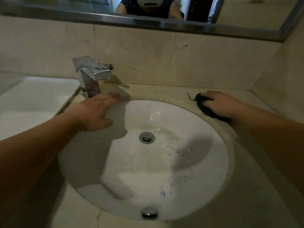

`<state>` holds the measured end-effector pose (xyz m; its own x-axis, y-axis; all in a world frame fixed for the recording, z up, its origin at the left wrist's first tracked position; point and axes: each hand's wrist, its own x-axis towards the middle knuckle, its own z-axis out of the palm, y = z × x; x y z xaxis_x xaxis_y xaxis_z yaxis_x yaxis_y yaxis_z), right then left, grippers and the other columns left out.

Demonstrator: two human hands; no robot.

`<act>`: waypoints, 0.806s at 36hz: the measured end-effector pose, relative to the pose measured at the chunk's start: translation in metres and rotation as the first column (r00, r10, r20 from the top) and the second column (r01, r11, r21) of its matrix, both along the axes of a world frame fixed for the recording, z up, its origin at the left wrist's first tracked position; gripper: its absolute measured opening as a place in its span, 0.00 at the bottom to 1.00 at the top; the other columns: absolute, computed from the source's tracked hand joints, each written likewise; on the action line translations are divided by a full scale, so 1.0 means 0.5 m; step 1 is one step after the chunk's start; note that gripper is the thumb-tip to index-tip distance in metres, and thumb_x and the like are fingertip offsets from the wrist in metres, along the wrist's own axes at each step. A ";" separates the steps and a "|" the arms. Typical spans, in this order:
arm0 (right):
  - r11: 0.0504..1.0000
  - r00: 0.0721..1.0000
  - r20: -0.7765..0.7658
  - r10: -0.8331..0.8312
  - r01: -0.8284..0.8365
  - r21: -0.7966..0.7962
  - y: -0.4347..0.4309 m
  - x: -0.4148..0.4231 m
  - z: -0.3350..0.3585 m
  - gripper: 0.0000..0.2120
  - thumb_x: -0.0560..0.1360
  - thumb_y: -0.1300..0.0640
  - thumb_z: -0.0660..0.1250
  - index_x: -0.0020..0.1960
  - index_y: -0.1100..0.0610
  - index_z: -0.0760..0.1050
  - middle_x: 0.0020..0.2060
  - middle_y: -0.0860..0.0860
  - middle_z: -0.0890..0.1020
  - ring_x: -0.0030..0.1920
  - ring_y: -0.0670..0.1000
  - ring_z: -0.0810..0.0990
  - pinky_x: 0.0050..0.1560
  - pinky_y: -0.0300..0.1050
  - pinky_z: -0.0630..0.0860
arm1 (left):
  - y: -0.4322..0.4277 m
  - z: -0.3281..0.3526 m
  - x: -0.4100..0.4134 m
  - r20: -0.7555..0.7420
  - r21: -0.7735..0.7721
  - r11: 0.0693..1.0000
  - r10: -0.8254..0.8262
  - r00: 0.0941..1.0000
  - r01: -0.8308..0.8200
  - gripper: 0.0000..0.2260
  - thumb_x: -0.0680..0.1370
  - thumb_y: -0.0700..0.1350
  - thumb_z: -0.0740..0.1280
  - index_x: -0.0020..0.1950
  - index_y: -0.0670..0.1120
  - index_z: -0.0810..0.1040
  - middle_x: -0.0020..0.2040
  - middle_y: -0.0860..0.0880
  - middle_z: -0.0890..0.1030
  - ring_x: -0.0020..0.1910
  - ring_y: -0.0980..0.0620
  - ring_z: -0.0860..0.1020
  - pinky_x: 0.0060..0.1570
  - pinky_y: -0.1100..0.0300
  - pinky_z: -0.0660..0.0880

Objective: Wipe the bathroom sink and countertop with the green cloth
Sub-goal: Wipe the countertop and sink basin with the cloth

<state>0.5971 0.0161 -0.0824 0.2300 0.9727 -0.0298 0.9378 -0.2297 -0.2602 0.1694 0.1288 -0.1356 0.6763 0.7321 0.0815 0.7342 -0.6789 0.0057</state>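
A round white sink [205,170] is set in a beige stone countertop [256,186], with a metal drain [146,137] in the middle and dark specks on the basin. The dark green cloth [199,102] lies bunched on the countertop at the sink's upper right rim. My right hand [222,104] lies on top of the cloth, fingers curled over it. My left hand [97,111] rests flat on the sink's left rim, fingers straight, just in front of the chrome faucet [90,78].
A white ledge or tub [32,99] lies left of the counter. A beige wall rises behind, with a metal-framed mirror [148,22] above; a person shows in it. The side wall closes the counter at right. An overflow cap [149,213] sits at the sink's near edge.
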 end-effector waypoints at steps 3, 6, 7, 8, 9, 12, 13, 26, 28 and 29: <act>0.998 0.997 0.068 0.023 -0.027 0.063 0.034 -0.014 -0.054 0.23 0.86 0.52 0.55 0.80 0.53 0.68 0.77 0.56 0.71 0.76 0.59 0.68 0.75 0.50 0.63 | -0.002 0.001 0.001 0.008 -0.001 1.000 -0.008 1.000 0.008 0.46 0.69 0.63 0.60 0.86 0.49 0.56 0.84 0.44 0.61 0.82 0.44 0.61 0.76 0.63 0.51; 0.977 0.988 0.088 0.126 -0.138 0.160 0.076 -0.076 -0.070 0.24 0.84 0.50 0.51 0.72 0.55 0.75 0.64 0.57 0.80 0.63 0.61 0.77 0.65 0.51 0.73 | -0.003 0.003 0.003 0.007 0.001 1.000 -0.016 1.000 0.016 0.45 0.71 0.59 0.65 0.86 0.48 0.56 0.84 0.43 0.62 0.82 0.44 0.61 0.76 0.64 0.49; 0.963 0.979 0.108 0.174 -0.193 0.190 0.091 -0.097 -0.075 0.27 0.82 0.48 0.48 0.70 0.57 0.77 0.61 0.58 0.81 0.59 0.62 0.78 0.61 0.54 0.75 | -0.005 0.006 0.004 0.009 0.003 1.000 -0.018 1.000 0.018 0.45 0.71 0.58 0.65 0.86 0.48 0.56 0.84 0.43 0.62 0.81 0.44 0.61 0.76 0.64 0.49; 0.944 0.965 0.134 0.225 -0.250 0.216 0.105 -0.118 -0.083 0.30 0.80 0.48 0.46 0.69 0.59 0.78 0.59 0.59 0.82 0.57 0.64 0.79 0.59 0.56 0.77 | -0.006 0.007 0.004 0.007 0.003 1.000 -0.020 1.000 0.020 0.45 0.71 0.58 0.65 0.86 0.48 0.56 0.84 0.43 0.62 0.81 0.44 0.61 0.76 0.63 0.49; 0.926 0.952 0.155 0.266 -0.296 0.232 0.121 -0.138 -0.091 0.30 0.79 0.49 0.46 0.69 0.61 0.78 0.60 0.61 0.82 0.56 0.65 0.80 0.58 0.58 0.77 | -0.006 0.007 0.003 0.006 0.004 1.000 -0.025 1.000 0.024 0.45 0.71 0.58 0.65 0.86 0.48 0.56 0.83 0.42 0.62 0.81 0.44 0.61 0.77 0.62 0.50; 0.904 0.934 0.173 0.312 -0.348 0.247 0.152 -0.210 -0.099 0.28 0.80 0.51 0.49 0.72 0.61 0.76 0.67 0.61 0.80 0.62 0.68 0.78 0.64 0.62 0.75 | -0.003 0.006 0.001 0.005 -0.001 0.999 -0.045 0.999 0.045 0.45 0.71 0.59 0.65 0.86 0.48 0.56 0.83 0.42 0.63 0.81 0.43 0.62 0.79 0.56 0.55; 0.902 0.934 0.166 0.318 -0.352 0.251 0.160 -0.234 -0.098 0.28 0.80 0.51 0.49 0.73 0.59 0.75 0.69 0.60 0.79 0.64 0.67 0.77 0.66 0.61 0.74 | -0.002 0.006 0.002 0.003 -0.007 0.999 -0.041 0.999 0.041 0.45 0.71 0.59 0.65 0.86 0.48 0.56 0.83 0.42 0.63 0.81 0.43 0.62 0.79 0.54 0.56; 0.871 0.953 0.021 0.301 -0.284 0.401 0.189 -0.283 0.021 0.14 0.86 0.57 0.57 0.66 0.58 0.77 0.54 0.53 0.77 0.54 0.55 0.75 0.47 0.44 0.64 | -0.008 0.014 0.006 0.023 -0.045 0.999 -0.015 1.000 0.016 0.44 0.71 0.60 0.63 0.86 0.52 0.54 0.84 0.46 0.60 0.82 0.45 0.60 0.81 0.53 0.58; 0.910 0.984 0.042 0.170 -0.174 0.376 0.199 -0.246 0.004 0.15 0.86 0.56 0.57 0.65 0.60 0.78 0.56 0.59 0.80 0.52 0.58 0.77 0.47 0.46 0.69 | -0.004 0.013 0.007 0.030 -0.040 0.999 -0.014 0.999 0.015 0.44 0.72 0.59 0.64 0.86 0.51 0.55 0.84 0.46 0.60 0.82 0.45 0.60 0.81 0.53 0.58; 0.938 0.991 0.052 0.124 -0.134 0.318 0.206 -0.236 -0.019 0.15 0.86 0.56 0.57 0.62 0.61 0.78 0.55 0.60 0.81 0.51 0.59 0.78 0.47 0.47 0.71 | -0.001 0.011 0.007 0.031 -0.036 0.999 -0.018 0.999 0.019 0.44 0.73 0.59 0.66 0.86 0.52 0.54 0.85 0.46 0.60 0.82 0.46 0.59 0.81 0.54 0.56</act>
